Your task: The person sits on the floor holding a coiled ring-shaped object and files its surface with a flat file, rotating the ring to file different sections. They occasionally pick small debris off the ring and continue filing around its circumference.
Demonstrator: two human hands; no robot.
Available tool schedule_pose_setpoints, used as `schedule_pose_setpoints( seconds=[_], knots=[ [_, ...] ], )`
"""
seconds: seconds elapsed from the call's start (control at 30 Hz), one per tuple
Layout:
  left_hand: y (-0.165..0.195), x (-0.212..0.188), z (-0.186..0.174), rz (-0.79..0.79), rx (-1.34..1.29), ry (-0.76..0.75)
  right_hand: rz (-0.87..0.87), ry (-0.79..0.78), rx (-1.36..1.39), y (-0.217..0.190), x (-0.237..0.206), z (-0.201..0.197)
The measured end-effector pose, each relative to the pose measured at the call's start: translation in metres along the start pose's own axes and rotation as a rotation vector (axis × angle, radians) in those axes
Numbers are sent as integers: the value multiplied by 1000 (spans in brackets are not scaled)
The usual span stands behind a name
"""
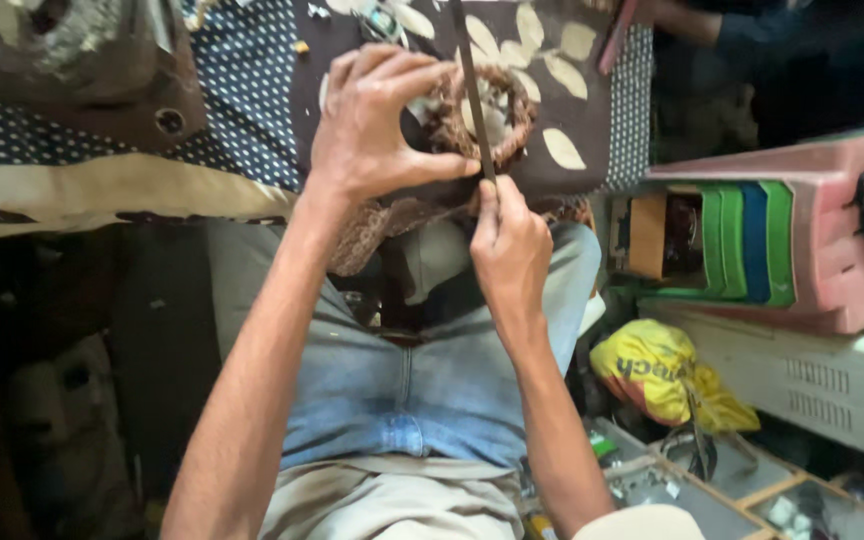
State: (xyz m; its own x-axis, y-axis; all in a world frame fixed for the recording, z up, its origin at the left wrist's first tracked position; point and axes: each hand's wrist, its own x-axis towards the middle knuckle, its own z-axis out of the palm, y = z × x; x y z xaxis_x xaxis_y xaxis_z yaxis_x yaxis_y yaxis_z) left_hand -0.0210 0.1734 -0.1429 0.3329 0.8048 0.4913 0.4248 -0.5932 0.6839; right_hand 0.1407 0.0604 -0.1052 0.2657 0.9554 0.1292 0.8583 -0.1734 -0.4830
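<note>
My left hand (372,125) grips a round ring of copper-brown winding wire (512,120) at its left side, thumb pressed to the lower rim. My right hand (507,250) holds a long thin dark flat tool (472,80), like a file or strip, which runs upward through the ring's middle. Both hands work above my lap, over blue jeans (432,380). The ring sits against a brown cloth with pale leaf shapes (552,100).
A dotted dark-blue cloth (242,90) covers the surface ahead. A dark metal machine part (72,70) lies at the upper left. A pink plastic crate (802,240) with green and blue items stands right. A yellow bag (662,375) and cluttered trays (732,480) lie lower right.
</note>
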Motion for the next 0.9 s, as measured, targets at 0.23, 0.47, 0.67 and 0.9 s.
schedule_pose_setpoints(
  seconds=[0.23,0.47,0.67,0.9],
  knots=[
    [-2,-2,0,-23,-9,15,-40,10,48,-6,10,-3],
    [-2,-2,2,-31,-17,18,-36,11,97,-7,5,-4],
    [-3,-2,1,-31,-19,19,-52,23,37,0,8,8],
    [-2,-4,2,-6,2,45,-82,38,34,10,-12,1]
  ],
)
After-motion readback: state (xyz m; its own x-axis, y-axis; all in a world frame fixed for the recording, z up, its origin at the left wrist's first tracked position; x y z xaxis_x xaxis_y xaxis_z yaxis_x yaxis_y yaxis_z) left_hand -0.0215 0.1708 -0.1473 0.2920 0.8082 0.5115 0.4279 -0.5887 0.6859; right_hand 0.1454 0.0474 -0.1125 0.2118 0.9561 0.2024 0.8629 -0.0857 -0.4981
